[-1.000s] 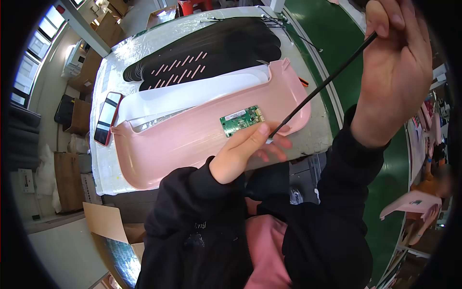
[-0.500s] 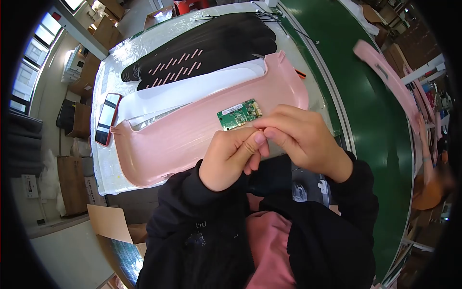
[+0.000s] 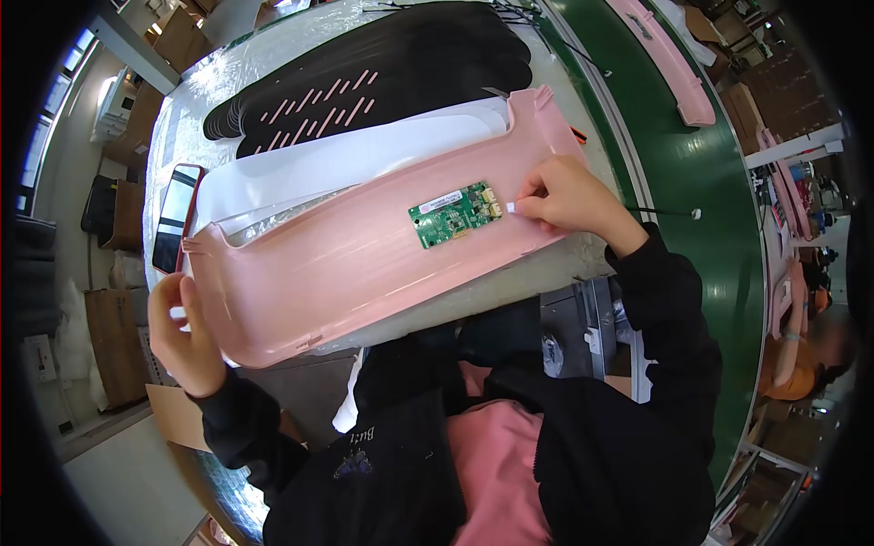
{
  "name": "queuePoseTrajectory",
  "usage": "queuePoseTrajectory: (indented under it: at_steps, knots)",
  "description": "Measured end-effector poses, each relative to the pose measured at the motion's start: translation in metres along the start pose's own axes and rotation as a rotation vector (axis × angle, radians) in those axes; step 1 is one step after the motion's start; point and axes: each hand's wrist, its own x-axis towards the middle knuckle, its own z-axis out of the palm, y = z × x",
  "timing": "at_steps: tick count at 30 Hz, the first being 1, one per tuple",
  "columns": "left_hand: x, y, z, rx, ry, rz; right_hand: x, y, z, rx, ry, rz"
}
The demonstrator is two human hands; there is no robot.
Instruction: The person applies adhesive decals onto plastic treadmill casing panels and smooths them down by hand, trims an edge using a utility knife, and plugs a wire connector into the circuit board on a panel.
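A long pink plastic shell (image 3: 319, 264) lies open side up on the table. Inside it, right of the middle, rests a green circuit board (image 3: 446, 217) with white connectors on its right edge. My right hand (image 3: 569, 202) pinches a small white plug (image 3: 511, 207) just right of those connectors, with a small gap between. From under that hand a black cable (image 3: 660, 211) runs out to the right and ends in a white plug. My left hand (image 3: 185, 332) is at the shell's left end, thumb and fingers apart around its edge.
White sheets (image 3: 300, 168) and a stack of black slotted pieces (image 3: 382, 77) lie behind the shell. A phone (image 3: 176, 218) is at the left. Black cables (image 3: 510, 13) lie at the back. Another pink shell (image 3: 669, 64) is on the green surface; a co-worker's arm (image 3: 794, 314) is far right.
My hands have separated. The left has gone to the shell's left end, while the right has brought the white plug near the board. The other pink shell now lies on the green surface.
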Motion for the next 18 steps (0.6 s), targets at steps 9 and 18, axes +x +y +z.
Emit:
queuePoseTrajectory:
  at_steps: [9,18]
  knots:
    - [-0.011,-0.063,0.029,-0.163,-0.292,-0.156,0.016,0.005,0.001,0.178,-0.201,-0.031]
    - [-0.015,-0.076,0.038,-0.220,-0.247,-0.176,0.014,-0.001,0.003,0.123,-0.218,0.007]
